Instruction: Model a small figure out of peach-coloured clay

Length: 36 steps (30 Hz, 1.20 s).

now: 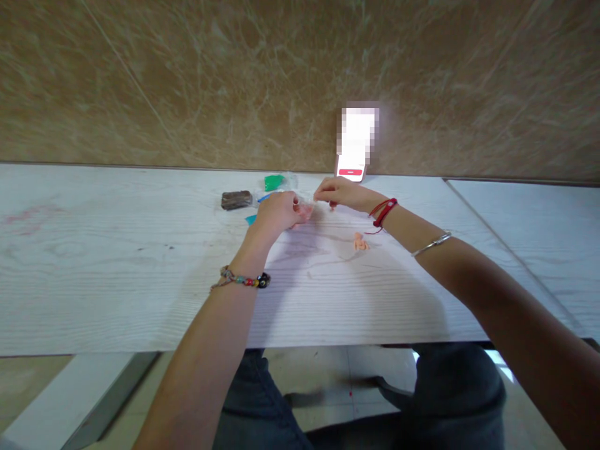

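Gripping a pinkish packet (pixel 305 211) left of the phone (pixel 351 150) in the head view, your left hand (pixel 277 212) was curled nearly closed. Your right hand (pixel 341 192), fingertips together, was just before the phone, its hold unclear; orange pieces (pixel 360 242) lay nearer you.

The table (pixel 117 281) runs along the wall (pixel 187 75). At its back edge the phone (pixel 352 150) stands against the wall. Left of the phone, near that edge, is the packet (pixel 273 182); the block (pixel 236 200) lies left of the packet, slightly forward. The bag (pixel 305 211) is right of both. The pieces (pixel 360 242) lie on the table, right of the bag and before the phone.
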Available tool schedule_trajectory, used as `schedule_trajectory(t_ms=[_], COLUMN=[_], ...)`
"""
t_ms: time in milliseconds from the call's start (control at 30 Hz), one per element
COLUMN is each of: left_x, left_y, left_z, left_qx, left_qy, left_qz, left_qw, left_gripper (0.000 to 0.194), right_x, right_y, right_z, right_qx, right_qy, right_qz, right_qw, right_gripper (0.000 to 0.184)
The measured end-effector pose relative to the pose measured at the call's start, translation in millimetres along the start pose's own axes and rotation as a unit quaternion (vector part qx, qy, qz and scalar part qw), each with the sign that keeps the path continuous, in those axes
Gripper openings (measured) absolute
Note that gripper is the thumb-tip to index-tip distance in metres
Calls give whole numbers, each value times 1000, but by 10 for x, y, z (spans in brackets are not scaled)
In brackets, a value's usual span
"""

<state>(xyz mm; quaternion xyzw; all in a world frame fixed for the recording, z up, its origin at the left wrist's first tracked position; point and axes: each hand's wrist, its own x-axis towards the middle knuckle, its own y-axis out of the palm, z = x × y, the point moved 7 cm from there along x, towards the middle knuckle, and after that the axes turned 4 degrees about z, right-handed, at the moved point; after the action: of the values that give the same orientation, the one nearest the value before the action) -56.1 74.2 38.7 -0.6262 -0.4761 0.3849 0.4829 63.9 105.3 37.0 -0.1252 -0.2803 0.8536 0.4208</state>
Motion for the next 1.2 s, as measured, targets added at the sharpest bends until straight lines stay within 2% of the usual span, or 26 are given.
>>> schedule_trajectory(t_ms=[133, 233, 400, 533, 633, 700, 767, 900, 1067, 1133, 1200], left_x=[-2, -1, -57, -128, -145, -115, -53, 94, 69, -4, -91], left_y=[-1, 8, -41, -138, -95, 23, 170, 359, 303, 243, 180], left_z=[2, -2, -56, -282, -528, -682, -783, -797, -791, -816, -842], left_qx=[6, 12, 30, 53, 72, 120, 166, 221, 190, 141, 52], left_qy=[-1, -1, -7, 46, 115, 162, 197, 206, 194, 182, 165], left_qz=[-10, -14, -17, -82, -139, -153, -146, -121, -148, -134, -98], left_qw=[1000, 1000, 999, 994, 981, 967, 955, 946, 951, 964, 980], left_gripper=[33, 44, 56, 54, 36, 25, 25, 28, 23, 20, 14], right_x=[-213, -342, -455, -588, -768, -915, -1055, -1228, -1232, -1231, -1245], right_y=[-226, -295, -277, -325, -349, -349, -332, -269, -205, -162, -124], right_z=[-57, -84, -108, -156, -235, -295, -356, -484, -431, -353, -287], right_qx=[133, 158, 153, 83, 111, 136, 139, 127, 113, 105, 103], right_qy=[27, 59, 96, 109, 123, 128, 131, 153, 139, 117, 95], right_qz=[-54, -71, -92, -134, -149, -148, -138, -115, -88, -61, -43], right_qw=[989, 983, 979, 982, 975, 971, 972, 973, 980, 986, 989], right_gripper=[12, 15, 15, 20, 22, 20, 13, 7, 7, 7, 7])
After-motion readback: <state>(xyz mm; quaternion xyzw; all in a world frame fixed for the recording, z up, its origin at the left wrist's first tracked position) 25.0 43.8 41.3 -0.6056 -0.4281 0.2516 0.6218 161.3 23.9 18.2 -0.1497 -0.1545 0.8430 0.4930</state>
